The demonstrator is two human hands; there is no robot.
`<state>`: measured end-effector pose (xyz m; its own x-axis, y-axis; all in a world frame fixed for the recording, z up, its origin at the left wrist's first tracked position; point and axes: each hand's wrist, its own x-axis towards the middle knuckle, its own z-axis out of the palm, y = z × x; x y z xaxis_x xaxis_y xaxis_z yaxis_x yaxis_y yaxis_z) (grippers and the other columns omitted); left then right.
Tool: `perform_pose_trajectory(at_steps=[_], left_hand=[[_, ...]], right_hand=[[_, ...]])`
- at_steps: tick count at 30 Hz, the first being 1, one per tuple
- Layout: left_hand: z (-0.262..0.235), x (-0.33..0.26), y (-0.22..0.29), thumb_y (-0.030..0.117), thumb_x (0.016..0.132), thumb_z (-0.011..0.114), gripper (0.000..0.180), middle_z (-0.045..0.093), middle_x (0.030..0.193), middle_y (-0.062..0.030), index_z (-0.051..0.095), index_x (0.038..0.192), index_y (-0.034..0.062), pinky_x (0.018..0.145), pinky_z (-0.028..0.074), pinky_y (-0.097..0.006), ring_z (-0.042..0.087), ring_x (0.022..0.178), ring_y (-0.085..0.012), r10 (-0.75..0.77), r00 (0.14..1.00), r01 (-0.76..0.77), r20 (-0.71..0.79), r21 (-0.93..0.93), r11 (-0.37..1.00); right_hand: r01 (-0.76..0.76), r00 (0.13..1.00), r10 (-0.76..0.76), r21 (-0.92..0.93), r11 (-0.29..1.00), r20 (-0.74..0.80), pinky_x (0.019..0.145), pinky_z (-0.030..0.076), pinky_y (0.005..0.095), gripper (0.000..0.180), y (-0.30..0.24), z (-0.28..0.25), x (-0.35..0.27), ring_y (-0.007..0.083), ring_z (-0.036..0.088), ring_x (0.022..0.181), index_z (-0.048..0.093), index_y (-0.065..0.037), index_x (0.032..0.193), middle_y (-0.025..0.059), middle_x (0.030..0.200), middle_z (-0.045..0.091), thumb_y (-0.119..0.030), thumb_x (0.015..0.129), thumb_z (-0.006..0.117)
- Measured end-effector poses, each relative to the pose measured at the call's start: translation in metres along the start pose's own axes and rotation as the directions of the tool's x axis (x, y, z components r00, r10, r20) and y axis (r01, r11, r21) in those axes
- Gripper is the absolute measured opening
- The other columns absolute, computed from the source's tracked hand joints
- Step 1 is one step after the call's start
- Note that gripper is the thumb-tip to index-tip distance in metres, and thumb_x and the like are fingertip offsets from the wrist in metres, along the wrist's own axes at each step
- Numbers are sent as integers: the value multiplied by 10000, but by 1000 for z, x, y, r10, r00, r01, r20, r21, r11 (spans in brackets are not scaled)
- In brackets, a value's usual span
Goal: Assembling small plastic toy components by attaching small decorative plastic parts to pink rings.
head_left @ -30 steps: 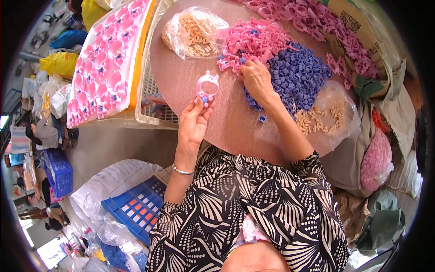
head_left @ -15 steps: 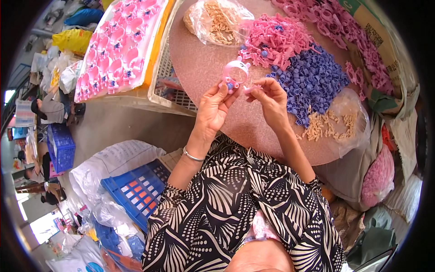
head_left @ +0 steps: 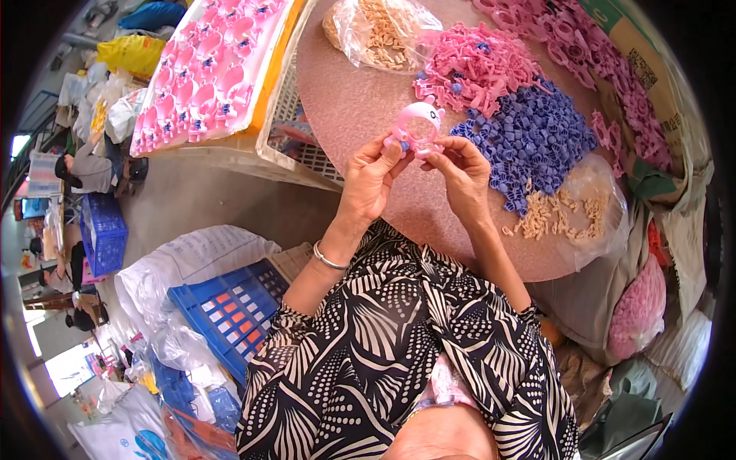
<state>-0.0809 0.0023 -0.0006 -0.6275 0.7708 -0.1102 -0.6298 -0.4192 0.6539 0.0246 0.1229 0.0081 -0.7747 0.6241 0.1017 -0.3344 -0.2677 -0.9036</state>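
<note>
Over the near part of the round pinkish table (head_left: 337, 84), both hands meet at a pink plastic ring-shaped animal figure (head_left: 405, 117) with a blue bit at its lower left. The thumb and fingers of my left hand (head_left: 369, 178) pinch its lower left side. My right hand (head_left: 466, 178) pinches a small pink plastic piece (head_left: 428, 150) against the figure's lower right; fingers partly hide where the two meet. Beyond the hands lie a heap of pink plastic parts (head_left: 483, 65) and a heap of small blue parts (head_left: 529, 138).
Beige parts lie in a clear bag (head_left: 383, 34) at the back and in a loose pile (head_left: 563, 215) at right. A tray of pink figures (head_left: 203, 73) rests on a crate (head_left: 307, 165) at left. More pink parts (head_left: 571, 50) line the far right, beside a blue basket (head_left: 230, 314) near my left elbow.
My right hand has brought the small pink piece up against the ring figure; before, the two were apart. The whole view has shifted slightly.
</note>
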Motion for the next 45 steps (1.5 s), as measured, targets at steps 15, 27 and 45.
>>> perform_pose_trajectory(at_steps=[15, 27, 45], left_hand=[[-7, 0, -9, 90, 912, 603, 200, 654, 977, -69, 627, 1075, -24, 863, 540, -296, 636, 882, -153, 65, 974, -67, -215, -3, 998], [-13, 12, 8, 80, 912, 597, 180, 641, 968, -61, 620, 1057, -24, 861, 558, -338, 633, 882, -158, 123, 955, -109, -270, 65, 992], [-13, 25, 13, 111, 914, 603, 140, 639, 918, -47, 630, 998, 3, 821, 557, -303, 635, 835, -152, 71, 938, -71, -338, 12, 997]], right_hand=[[-197, 974, 172, -173, 965, -151, 689, 543, 266, 208, 7, 16, 14, 159, 642, 777, 560, 9, 1046, 103, 899, 647, -51, 867, 648], [125, 901, -403, -986, -110, 159, 763, 460, 392, 257, 12, -30, 96, 289, 559, 893, 640, -76, 848, 103, 896, 577, -238, 688, 762], [252, 726, -601, -942, -220, 334, 791, 456, 383, 76, -20, -7, 84, 255, 569, 842, 623, -40, 852, 95, 874, 589, -110, 823, 624]])
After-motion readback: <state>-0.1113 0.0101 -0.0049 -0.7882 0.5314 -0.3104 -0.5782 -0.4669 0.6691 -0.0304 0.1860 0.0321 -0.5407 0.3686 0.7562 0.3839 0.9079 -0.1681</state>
